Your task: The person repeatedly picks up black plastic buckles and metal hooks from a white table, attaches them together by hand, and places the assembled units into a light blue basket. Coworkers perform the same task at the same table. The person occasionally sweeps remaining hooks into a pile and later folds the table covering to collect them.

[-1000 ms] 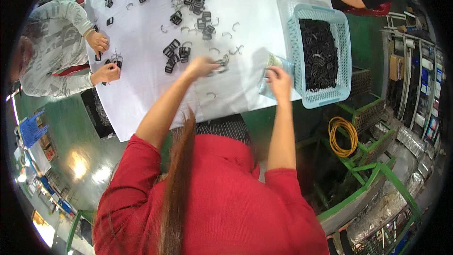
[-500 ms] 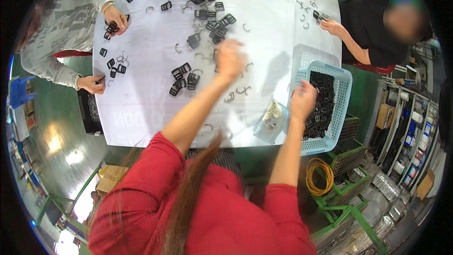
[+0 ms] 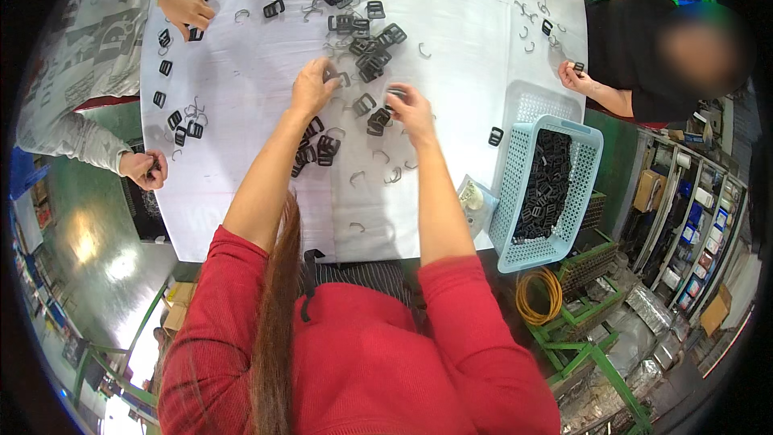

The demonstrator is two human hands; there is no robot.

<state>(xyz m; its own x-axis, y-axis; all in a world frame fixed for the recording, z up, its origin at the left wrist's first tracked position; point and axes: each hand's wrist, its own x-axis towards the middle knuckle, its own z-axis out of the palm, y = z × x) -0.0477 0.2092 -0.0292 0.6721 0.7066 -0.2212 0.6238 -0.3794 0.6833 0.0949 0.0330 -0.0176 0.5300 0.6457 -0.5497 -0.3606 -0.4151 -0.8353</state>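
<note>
Left hand [image 3: 312, 87]: reached out over the white table [image 3: 241, 193], fingers curled down onto the black plastic buckles [image 3: 366, 64] at the near edge of the central heap; whether a piece was actually pinched, could not tell.
Right hand [image 3: 412, 109]: fingers closed around a small black buckle [image 3: 394, 95], held just above the cloth beside the heap.
Change: half a second earlier the right hand was down at the table's near-right edge by the blue basket [image 3: 515, 193], the left raised further out; now both drawn together at mid-table, close to each other.
Meaning: judged as a shift from fetching at the basket to working pieces at the heap.
Buckles: scattered in clusters across the table centre and far side, more filling the basket.
Metal clips [image 3: 392, 176]: small bent wire pieces, loose between heap and near edge.
Clear bag [image 3: 475, 201]: at near table edge, just beside the basket.
Co-workers: one grey-sleeved hand [image 3: 187, 8] at far left, another person's hand [image 3: 573, 76] at far right, both well apart.
</note>
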